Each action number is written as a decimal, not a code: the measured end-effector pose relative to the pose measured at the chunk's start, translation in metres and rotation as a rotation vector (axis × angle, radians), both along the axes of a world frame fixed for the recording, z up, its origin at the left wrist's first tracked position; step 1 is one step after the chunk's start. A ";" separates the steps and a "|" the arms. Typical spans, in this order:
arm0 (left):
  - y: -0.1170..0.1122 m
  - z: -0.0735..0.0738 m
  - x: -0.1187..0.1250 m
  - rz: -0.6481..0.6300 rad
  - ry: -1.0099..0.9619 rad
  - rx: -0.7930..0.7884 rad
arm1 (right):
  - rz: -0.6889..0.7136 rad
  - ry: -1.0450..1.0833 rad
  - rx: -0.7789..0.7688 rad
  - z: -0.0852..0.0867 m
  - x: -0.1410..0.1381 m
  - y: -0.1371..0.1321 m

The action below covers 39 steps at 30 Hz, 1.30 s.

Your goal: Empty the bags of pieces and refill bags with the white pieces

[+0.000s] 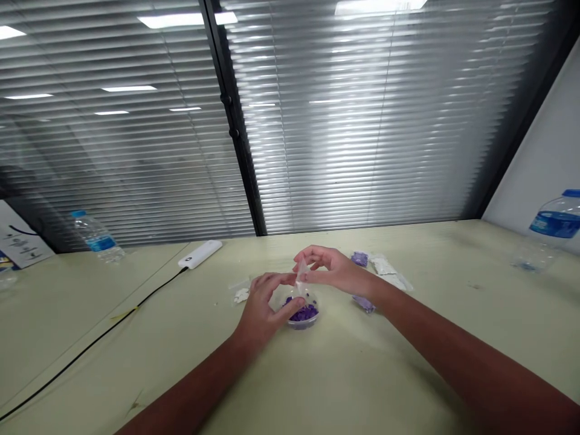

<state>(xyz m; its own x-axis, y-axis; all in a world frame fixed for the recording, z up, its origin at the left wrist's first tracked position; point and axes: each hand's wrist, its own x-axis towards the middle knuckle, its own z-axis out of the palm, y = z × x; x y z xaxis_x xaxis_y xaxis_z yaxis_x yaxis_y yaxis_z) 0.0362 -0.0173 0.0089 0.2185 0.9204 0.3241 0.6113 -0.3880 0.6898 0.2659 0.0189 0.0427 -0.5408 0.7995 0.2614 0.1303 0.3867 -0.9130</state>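
A small clear round bowl [302,324] on the table holds dark purple pieces [306,312]. My right hand [333,270] is above its far side, thumb and fingers pinched on a small clear plastic bag [301,279] that hangs over the bowl. My left hand [267,302] is at the bowl's left side, thumb and fingers apart. Its thumb reaches across the near part of the bowl, and its index fingertip comes close to the bag; whether it touches cannot be made out. A few purple bits show high on the bowl's inside or in the bag.
Left of the bowl lies a small bag of white pieces [241,295]. Purple packets [359,258] and white packets [383,266] lie to the right. A white power bank [200,254] with a black cable [99,335] is at left. Water bottles [97,235] stand near both sides.
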 end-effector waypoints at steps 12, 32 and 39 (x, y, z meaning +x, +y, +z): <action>0.008 -0.009 -0.012 -0.009 0.019 0.276 | -0.294 -0.729 -0.052 -0.010 0.065 0.048; 0.003 -0.004 -0.010 -0.007 0.180 0.375 | -0.805 -0.531 0.205 -0.051 0.105 0.079; -0.003 -0.003 -0.001 0.024 0.066 0.245 | -0.238 -0.035 0.069 -0.017 0.010 0.030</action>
<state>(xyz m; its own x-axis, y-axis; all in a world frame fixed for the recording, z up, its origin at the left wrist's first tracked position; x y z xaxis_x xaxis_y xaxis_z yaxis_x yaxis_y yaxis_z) 0.0354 -0.0207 0.0063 0.2255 0.8215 0.5237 0.6633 -0.5232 0.5351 0.2759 0.0485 0.0261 -0.3489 0.8865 0.3041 0.2563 0.4023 -0.8789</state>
